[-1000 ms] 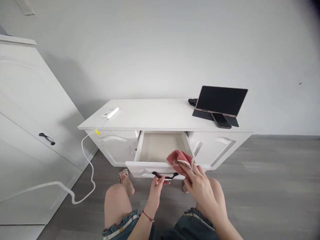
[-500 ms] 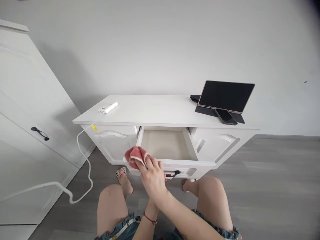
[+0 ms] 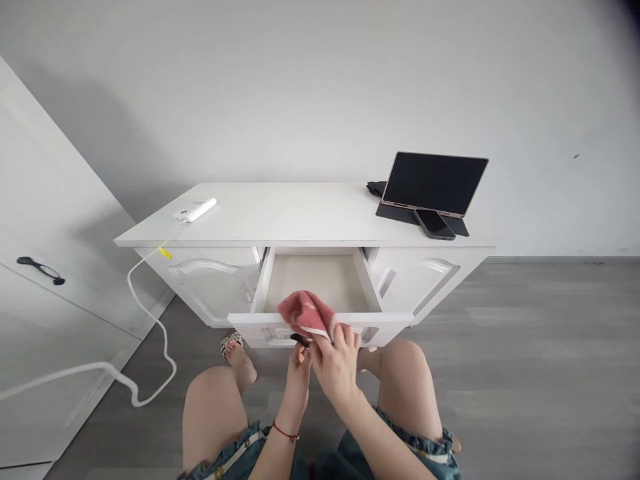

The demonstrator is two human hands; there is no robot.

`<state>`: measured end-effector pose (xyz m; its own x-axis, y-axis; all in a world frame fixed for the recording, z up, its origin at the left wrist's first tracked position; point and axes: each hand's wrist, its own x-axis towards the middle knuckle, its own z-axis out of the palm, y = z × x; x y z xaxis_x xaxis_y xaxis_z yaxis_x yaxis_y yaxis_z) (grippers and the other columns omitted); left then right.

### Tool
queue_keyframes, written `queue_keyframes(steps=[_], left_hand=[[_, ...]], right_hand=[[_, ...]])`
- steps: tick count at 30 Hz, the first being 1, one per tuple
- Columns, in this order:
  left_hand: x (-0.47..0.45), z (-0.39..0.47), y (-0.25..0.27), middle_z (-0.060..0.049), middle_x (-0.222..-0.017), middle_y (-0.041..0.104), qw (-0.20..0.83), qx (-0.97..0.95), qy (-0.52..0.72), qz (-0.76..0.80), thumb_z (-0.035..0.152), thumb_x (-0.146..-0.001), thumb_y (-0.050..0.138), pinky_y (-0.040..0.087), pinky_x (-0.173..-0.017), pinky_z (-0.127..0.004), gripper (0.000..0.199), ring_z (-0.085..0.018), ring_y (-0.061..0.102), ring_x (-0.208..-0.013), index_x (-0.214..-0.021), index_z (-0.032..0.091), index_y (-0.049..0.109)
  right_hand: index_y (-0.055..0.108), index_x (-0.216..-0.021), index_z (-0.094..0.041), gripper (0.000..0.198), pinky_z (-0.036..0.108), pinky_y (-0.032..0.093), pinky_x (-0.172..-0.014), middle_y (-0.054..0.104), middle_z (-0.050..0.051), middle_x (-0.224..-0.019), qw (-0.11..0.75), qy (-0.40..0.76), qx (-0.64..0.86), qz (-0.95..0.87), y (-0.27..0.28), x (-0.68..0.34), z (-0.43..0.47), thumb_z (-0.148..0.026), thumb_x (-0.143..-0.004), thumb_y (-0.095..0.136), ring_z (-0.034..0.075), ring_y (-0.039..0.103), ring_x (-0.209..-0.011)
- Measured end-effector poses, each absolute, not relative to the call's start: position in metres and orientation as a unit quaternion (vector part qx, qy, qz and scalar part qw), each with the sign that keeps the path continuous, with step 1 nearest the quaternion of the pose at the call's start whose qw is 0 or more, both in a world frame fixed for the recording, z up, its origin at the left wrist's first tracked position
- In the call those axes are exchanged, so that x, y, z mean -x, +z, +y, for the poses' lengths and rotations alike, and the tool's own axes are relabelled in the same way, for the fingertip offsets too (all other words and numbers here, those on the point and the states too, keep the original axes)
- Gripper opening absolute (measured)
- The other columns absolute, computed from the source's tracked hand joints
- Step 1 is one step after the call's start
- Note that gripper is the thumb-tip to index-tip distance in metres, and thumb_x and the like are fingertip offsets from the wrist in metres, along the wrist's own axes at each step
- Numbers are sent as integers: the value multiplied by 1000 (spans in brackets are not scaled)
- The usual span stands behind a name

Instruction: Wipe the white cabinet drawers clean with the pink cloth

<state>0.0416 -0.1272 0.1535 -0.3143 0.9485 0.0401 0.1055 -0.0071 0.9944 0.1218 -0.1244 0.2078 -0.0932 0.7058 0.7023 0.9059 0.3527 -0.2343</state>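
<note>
A pink cloth [image 3: 306,313] with white edging is bunched in my right hand [image 3: 336,363], which is closed on it. The cloth lies over the top edge of the pulled-out drawer's front panel [image 3: 250,323]. Just below it, my left hand [image 3: 299,373], with a red cord bracelet at the wrist, has its fingers closed at the black drawer handle [image 3: 299,340]. Part of the handle is hidden behind the cloth and my right hand. Inside the drawer only the bare beige bottom [image 3: 320,277] shows.
On the white cabinet top [image 3: 290,213] stand a dark-screened tablet [image 3: 435,183], a phone [image 3: 434,224], a black bundled item [image 3: 376,189] and a white device [image 3: 195,210]. Its white cable [image 3: 163,327] hangs at the left. A white wardrobe [image 3: 50,333] stands left.
My right hand and the cloth have moved right along the drawer's front edge, no longer crossing over my left hand. The whole view has shifted a little, with the furniture now further left.
</note>
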Motion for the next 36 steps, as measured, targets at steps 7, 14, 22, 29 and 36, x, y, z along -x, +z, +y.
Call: queue_keyframes(steps=[7, 14, 22, 29, 36], left_hand=[[-35, -127, 141, -9, -99, 74, 586, -314, 593, 455, 50, -79, 70, 50, -90, -42, 34, -24, 70, -82, -94, 19, 69], [-35, -130, 143, -7, -95, 73, 590, -291, 585, 474, 51, -76, 72, 48, -93, -42, 33, -24, 71, -82, -88, 21, 68], [-36, -125, 154, -8, -98, 72, 582, -319, 585, 466, 49, -79, 70, 52, -84, -38, 31, -24, 68, -87, -89, 20, 68], [-38, -122, 151, -3, -90, 70, 581, -327, 584, 463, 46, -83, 68, 48, -86, -36, 25, -19, 68, -75, -87, 22, 65], [-38, -127, 146, -1, -86, 67, 601, -284, 595, 451, 45, -79, 72, 49, -85, -34, 24, -19, 67, -78, -84, 23, 66]], right_hand=[[70, -99, -18, 18, 46, 43, -78, 59, 18, -113, 411, -244, 608, -634, 182, -196, -125, -20, -89, 56, 31, 50, -97], [56, -132, -21, 46, 49, 47, -83, 58, 18, -124, 472, -296, 557, -616, 136, -238, -117, -15, -87, 58, 35, 55, -110], [67, -109, -28, 26, 50, 41, -98, 63, 7, -119, 442, -221, 485, -721, 94, -256, -122, -15, -88, 60, 31, 44, -123], [70, -100, -27, 31, 50, 32, -100, 67, 5, -113, 374, -160, 506, -761, 82, -259, -125, -9, -89, 48, 27, 48, -109], [62, -121, -24, 32, 50, 45, -90, 60, 12, -122, 472, -202, 531, -674, 91, -255, -121, -21, -90, 55, 33, 52, -116]])
